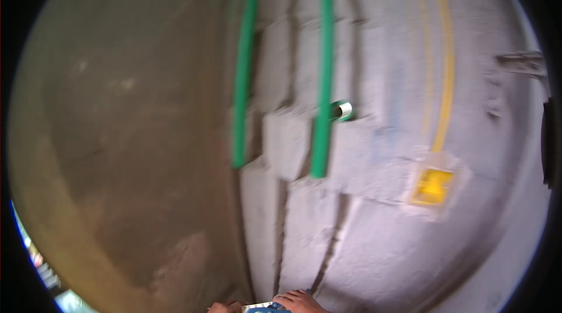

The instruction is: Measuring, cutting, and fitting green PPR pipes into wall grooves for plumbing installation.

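Note:
At the lower edge of the head view, my left hand (225, 308) and my right hand (299, 301) are only partly in the picture. Between them is a blue and whitish object (268, 309), mostly cut off by the rim, so its kind cannot be told. Curled fingers of my right hand rest over its right end. The left hand's fingers close at its left end. Ahead of both hands rises a pale block wall (363, 243) with open grooves between rough courses.
Two green pipes, a left one (243, 79) and a longer right one (325, 73), run along the wall. A short metallic-looking piece (343, 111) sits beside the right pipe. A yellow conduit (448, 67) leads to a yellow box (432, 187) set in the wall. A brown surface (129, 155) fills the left.

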The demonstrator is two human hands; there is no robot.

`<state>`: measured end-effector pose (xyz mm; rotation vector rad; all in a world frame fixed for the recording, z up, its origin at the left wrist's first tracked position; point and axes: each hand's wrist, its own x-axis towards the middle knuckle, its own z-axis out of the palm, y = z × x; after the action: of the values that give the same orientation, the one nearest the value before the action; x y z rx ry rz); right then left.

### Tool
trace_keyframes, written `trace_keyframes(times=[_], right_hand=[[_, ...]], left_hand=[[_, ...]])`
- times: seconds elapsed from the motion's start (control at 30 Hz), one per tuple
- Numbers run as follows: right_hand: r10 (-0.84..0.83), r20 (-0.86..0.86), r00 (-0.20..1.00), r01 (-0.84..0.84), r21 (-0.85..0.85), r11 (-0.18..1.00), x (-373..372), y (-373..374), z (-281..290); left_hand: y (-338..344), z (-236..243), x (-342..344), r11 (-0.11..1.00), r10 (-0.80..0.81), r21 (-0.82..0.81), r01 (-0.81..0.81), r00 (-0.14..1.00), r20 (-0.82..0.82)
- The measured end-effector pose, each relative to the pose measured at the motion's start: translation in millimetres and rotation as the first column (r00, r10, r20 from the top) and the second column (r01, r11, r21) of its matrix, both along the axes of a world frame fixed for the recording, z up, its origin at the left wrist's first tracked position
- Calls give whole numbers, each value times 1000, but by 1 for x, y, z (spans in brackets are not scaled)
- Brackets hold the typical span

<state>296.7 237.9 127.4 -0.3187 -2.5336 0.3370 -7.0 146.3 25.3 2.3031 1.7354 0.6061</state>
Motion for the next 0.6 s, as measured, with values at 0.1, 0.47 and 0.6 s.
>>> trace_keyframes(times=[0.1, 0.47, 0.6], right_hand=[[8, -144, 990, -49, -284, 958, -6, -13, -38], [-311, 205, 928, 86, -930, -356, -28, -101, -169], [-126, 427, 895, 344, -844, -412, -60, -198, -186]], left_hand=[[-82, -32, -2, 965, 130, -238, -114, 990, 56], [-439, -110, -61, 457, 837, -613, -645, 545, 51], [-531, -122, -69, 232, 949, -793, -563, 311, 57]])
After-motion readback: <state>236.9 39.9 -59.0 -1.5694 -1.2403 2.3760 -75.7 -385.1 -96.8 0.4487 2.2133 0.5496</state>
